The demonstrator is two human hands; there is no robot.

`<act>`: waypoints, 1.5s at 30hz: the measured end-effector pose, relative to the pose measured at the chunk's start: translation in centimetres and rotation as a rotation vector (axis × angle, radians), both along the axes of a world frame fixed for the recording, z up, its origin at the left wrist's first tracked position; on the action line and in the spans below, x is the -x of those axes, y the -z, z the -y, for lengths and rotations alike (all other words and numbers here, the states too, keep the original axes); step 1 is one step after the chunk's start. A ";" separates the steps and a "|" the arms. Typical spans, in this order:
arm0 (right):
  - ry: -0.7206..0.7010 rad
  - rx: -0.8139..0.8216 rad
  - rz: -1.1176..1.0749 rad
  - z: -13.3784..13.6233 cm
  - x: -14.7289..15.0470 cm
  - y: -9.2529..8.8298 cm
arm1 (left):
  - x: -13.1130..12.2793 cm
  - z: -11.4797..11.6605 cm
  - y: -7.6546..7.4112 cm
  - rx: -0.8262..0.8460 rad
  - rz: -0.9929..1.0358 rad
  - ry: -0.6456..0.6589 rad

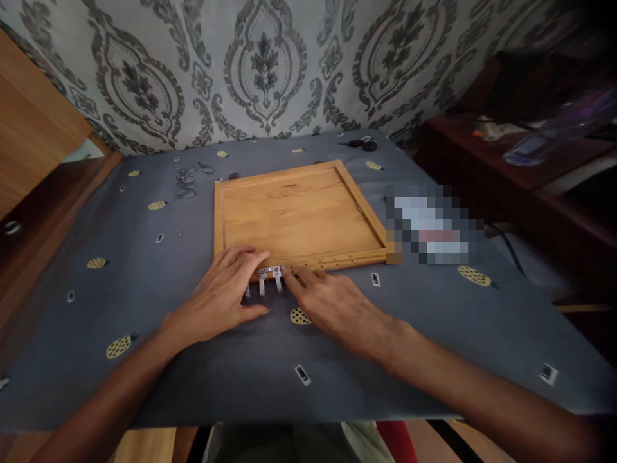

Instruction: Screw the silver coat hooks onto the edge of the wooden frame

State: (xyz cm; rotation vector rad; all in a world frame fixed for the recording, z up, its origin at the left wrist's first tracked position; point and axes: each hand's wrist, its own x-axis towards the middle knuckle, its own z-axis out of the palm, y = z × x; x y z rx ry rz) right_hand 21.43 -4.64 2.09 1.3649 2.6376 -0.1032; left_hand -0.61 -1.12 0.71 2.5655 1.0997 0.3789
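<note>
A shallow wooden tray-like frame [299, 209] with a raised rim lies on the cloth-covered table. At its near edge, a small silver metal hook bracket [270, 272] sits against the rim, its prongs pointing toward me. My left hand [224, 289] rests over the frame's near left rim, fingers stretched and thumb apart, beside the bracket; it hides the bracket's left end. Curled at the near rim, my right hand [332, 302] has its fingertips touching the bracket's right end. Several small dark holes run along the rim right of the bracket.
Several loose metal hooks [187, 183] lie at the back left, with a tiny screw-like piece [178, 233] nearer. Dark-handled scissors [364, 143] rest at the back. A blurred-out item [431, 225] is right of the frame. A wooden cabinet [38, 128] stands left, a dark red desk [511, 167] right.
</note>
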 end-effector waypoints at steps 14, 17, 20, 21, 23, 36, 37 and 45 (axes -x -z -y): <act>0.006 -0.004 -0.016 0.1 0.1 0.0 | -0.2 0.1 -0.2 -0.021 0.011 -0.062; 0.004 0.004 -0.007 0.0 0.1 -0.2 | -0.3 0.1 -0.1 -0.029 0.003 -0.067; 0.001 0.005 -0.007 0.0 0.2 -0.3 | -0.3 0.1 0.1 -0.042 0.002 -0.071; 0.000 0.004 -0.006 0.0 0.2 -0.2 | -0.3 0.1 0.2 -0.044 0.005 -0.073; 0.002 0.000 -0.006 0.1 0.1 0.0 | -0.3 0.1 0.4 -0.049 0.014 -0.082; 0.005 0.001 -0.019 0.0 0.1 0.1 | -0.5 0.3 0.3 -0.109 0.008 -0.068; 0.003 -0.001 -0.025 0.1 0.1 0.1 | -0.5 0.4 0.2 -0.128 0.021 -0.064; 0.005 -0.016 -0.057 0.1 0.0 0.4 | -1.1 1.1 0.7 -0.218 0.072 -0.032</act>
